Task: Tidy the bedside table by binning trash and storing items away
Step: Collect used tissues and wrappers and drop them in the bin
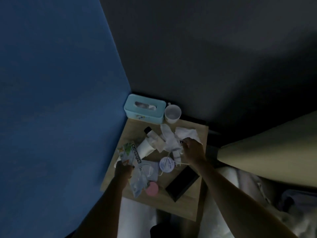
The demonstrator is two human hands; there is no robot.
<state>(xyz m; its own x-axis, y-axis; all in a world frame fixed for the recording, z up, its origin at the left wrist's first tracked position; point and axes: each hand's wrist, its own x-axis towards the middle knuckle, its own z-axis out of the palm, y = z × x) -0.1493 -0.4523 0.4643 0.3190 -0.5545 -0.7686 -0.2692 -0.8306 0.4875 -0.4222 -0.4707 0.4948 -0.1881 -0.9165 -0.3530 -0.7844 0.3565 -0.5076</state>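
Note:
The small wooden bedside table (pixel 197 134) is cluttered. My left hand (pixel 122 170) grips a scissors package (pixel 130 152) at the table's left edge. My right hand (pixel 193 151) is closed on crumpled white tissues (pixel 171 140) near the back right. A white tube with a black cap (pixel 148 143) lies between the two hands. A round white tin (pixel 166 164), a clear plastic wrapper (pixel 140 179), a pink round lid (pixel 152 188) and a black box (pixel 182 182) lie toward the front.
A teal tissue box (pixel 145 109) and a white cup (pixel 172 113) stand at the table's back edge against the dark wall. A blue wall (pixel 51 100) runs along the left. Pale bedding (pixel 267 152) lies to the right.

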